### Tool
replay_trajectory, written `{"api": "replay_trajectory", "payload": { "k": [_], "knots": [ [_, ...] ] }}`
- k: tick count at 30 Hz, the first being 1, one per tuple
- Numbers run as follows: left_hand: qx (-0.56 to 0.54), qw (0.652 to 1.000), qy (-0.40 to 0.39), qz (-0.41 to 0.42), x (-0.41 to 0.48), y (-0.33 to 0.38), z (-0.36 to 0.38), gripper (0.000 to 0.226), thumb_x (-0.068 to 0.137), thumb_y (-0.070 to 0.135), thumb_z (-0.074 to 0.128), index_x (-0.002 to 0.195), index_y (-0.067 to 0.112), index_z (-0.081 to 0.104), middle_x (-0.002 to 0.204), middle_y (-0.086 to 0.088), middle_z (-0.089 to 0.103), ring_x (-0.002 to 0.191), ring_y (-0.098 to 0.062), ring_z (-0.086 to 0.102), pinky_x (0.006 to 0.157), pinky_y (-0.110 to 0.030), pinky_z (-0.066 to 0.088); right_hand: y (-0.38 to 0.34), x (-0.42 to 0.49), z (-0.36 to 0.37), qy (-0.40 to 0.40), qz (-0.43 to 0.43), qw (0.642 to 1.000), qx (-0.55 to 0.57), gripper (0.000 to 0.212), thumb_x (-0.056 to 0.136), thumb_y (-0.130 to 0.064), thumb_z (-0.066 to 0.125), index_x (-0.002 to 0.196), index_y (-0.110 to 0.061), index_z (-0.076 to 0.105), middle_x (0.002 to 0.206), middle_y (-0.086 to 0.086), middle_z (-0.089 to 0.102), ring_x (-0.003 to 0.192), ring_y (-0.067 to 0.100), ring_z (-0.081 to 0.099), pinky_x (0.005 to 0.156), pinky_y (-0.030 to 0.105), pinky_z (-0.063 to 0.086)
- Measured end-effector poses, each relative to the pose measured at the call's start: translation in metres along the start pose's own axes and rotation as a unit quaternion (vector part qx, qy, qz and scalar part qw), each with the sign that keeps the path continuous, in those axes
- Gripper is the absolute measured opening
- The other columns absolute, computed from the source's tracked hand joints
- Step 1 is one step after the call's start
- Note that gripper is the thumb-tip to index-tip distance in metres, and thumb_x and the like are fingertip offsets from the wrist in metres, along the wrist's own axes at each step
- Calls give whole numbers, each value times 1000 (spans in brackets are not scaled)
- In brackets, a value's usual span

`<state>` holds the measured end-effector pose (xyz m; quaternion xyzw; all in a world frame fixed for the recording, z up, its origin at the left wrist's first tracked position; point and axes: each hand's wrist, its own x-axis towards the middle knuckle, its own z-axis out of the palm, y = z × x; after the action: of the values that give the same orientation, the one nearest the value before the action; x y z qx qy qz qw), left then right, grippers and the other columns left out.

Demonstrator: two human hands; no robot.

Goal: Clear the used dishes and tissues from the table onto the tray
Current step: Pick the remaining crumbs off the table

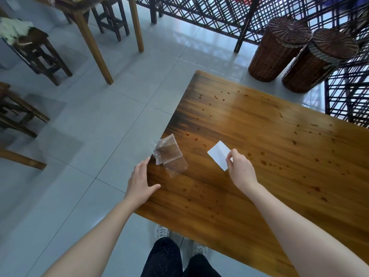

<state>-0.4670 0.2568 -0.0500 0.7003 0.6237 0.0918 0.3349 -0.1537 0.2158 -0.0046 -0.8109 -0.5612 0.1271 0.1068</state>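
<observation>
One white tissue (pixel 218 153), long axis far-left to near-right, pinched by right hand (pixel 242 170) fingers; left hand (pixel 139 182) fingers spread.

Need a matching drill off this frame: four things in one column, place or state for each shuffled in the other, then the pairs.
Column 1
1. tissue
2. plastic bag
3. left hand
4. baskets

Column 2
A. open, fingers straight, beside the plastic bag
B. standing on the floor beyond the table
C. pinched by the right hand
D. lying at the table's edge, partly over it

Pairs: 1-C, 2-D, 3-A, 4-B
</observation>
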Motion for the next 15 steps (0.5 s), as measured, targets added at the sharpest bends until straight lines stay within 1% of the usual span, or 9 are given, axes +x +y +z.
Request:
{"api": "replay_trajectory", "payload": {
  "k": [4,7,10,11,12,13,14,15],
  "knots": [
    [9,1000,-5,0,-3,-3,3,99,75,34,79,151,25,16,151,-7,27,138,-25,32,111,-43,34,1,-2,17,-66,-4,998,-16,11,97,-13,44,86,-15,47,78,1,57,67,21,51,57,31,37],
    [13,1000,-5,-2,-4,-5,5,98,75,36,79,151,26,17,151,-6,26,138,-25,32,110,-43,35,3,3,24,-86,-1,996,-27,12,95,-14,43,84,-14,48,80,2,59,66,18,51,53,28,35],
    [16,1000,-8,-2,-3,-7,5,98,75,36,79,151,25,18,152,-5,26,138,-24,32,111,-43,34,6,11,28,-104,1,994,-29,8,93,-13,47,85,-16,47,85,1,59,67,14,47,51,23,29],
    [17,1000,-10,-2,-2,-7,5,97,76,35,79,151,25,18,152,-5,25,138,-24,32,112,-43,34,6,15,28,-112,4,993,-29,6,92,-12,48,89,-17,48,90,0,60,71,14,48,53,23,31],
    [18,1000,-12,-3,-1,-8,5,97,76,35,79,151,25,18,152,-5,25,138,-25,32,112,-43,33,5,18,28,-120,6,992,-28,7,92,-12,49,96,-17,50,97,0,61,77,15,51,57,23,36],
    [19,1000,-13,-4,0,-8,4,97,76,35,79,150,25,18,152,-5,25,138,-25,32,112,-43,33,4,20,29,-127,7,991,-29,14,92,-11,51,105,-17,52,107,1,61,86,16,54,65,25,43],
    [20,1000,-15,-4,2,-8,4,96,76,36,78,150,25,18,152,-5,25,138,-25,32,112,-43,33,3,23,30,-136,8,990,-31,23,93,-11,52,115,-17,53,120,1,59,98,17,57,75,27,49],
    [20,1000,-16,-5,4,-8,4,96,76,36,78,150,25,18,151,-5,25,138,-24,32,112,-43,33,1,26,31,-144,10,989,-34,32,93,-11,53,125,-16,51,135,3,52,112,19,55,88,30,49]
  ]
}}
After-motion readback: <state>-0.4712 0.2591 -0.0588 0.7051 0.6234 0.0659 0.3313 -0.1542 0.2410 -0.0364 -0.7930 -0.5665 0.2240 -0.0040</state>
